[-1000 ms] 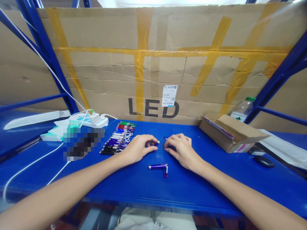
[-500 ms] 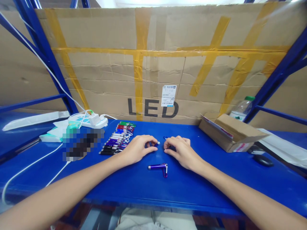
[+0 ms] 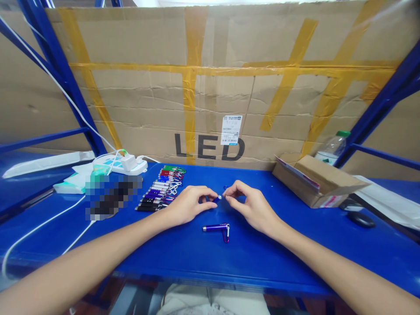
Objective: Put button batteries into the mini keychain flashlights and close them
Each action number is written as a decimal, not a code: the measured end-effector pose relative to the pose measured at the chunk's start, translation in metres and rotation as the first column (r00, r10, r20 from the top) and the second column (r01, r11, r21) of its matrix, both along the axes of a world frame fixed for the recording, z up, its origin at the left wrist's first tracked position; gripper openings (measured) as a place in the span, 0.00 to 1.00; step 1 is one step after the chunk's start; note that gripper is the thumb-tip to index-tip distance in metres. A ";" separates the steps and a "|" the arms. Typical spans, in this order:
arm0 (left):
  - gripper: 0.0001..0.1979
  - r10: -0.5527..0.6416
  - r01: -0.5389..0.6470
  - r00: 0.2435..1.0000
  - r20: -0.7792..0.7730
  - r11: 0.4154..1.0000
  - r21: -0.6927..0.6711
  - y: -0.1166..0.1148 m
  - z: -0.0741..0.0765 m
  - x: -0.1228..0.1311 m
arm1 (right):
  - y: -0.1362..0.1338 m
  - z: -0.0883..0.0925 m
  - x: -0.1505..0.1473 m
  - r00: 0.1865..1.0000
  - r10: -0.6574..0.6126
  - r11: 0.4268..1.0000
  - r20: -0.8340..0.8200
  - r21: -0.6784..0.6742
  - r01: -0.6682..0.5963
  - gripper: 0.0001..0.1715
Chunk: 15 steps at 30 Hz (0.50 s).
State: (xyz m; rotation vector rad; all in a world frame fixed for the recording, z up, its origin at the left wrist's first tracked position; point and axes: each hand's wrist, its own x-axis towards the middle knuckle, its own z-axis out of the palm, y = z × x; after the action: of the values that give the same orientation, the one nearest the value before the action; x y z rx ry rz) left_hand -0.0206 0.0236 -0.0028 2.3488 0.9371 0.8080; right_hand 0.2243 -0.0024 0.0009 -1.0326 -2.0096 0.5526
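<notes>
My left hand [image 3: 190, 203] is closed, thumb and fingers pinching a small dark blue cylinder with a silvery end [image 3: 217, 199]; the grip hides most of it. Just to its right, my right hand [image 3: 251, 203] is closed in a fingertip pinch close to that silvery end. Whatever it pinches, if anything, is too small to make out. Behind the right fingertips a bit of a blue clip [image 3: 225, 187] shows on the table. Nearer to me lies a purple pen-shaped flashlight [image 3: 215, 228] with a purple carabiner on its right end.
Several similar flashlights [image 3: 157, 192] in different colours lie in a row left of my hands. A white power strip [image 3: 141, 166] with cables stands back left. An open cardboard box [image 3: 311, 183] and a black mouse [image 3: 361, 219] are at right. A large cardboard panel [image 3: 157, 100] closes off the back.
My right hand has turned and its fingertips have come closer to the silvery end of the cylinder. The left hand has shifted slightly right, still holding the cylinder. The purple flashlight has not moved.
</notes>
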 end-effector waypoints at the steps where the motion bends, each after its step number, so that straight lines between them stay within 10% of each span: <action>1: 0.10 -0.001 0.001 1.000 -0.001 1.000 0.002 0.000 0.000 0.000 | 0.000 0.000 0.000 1.000 0.008 1.000 -0.019 -0.002 -0.008 0.04; 15: 0.09 0.006 -0.006 1.000 0.001 1.000 0.005 -0.002 0.001 0.001 | -0.001 0.003 -0.002 0.998 0.023 0.997 -0.059 0.069 -0.019 0.06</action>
State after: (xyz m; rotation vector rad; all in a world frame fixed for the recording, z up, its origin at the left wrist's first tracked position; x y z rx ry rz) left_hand -0.0200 0.0219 -0.0022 2.3505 0.9435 0.8142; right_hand 0.2223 -0.0038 0.0034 -0.9445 -1.9753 0.5162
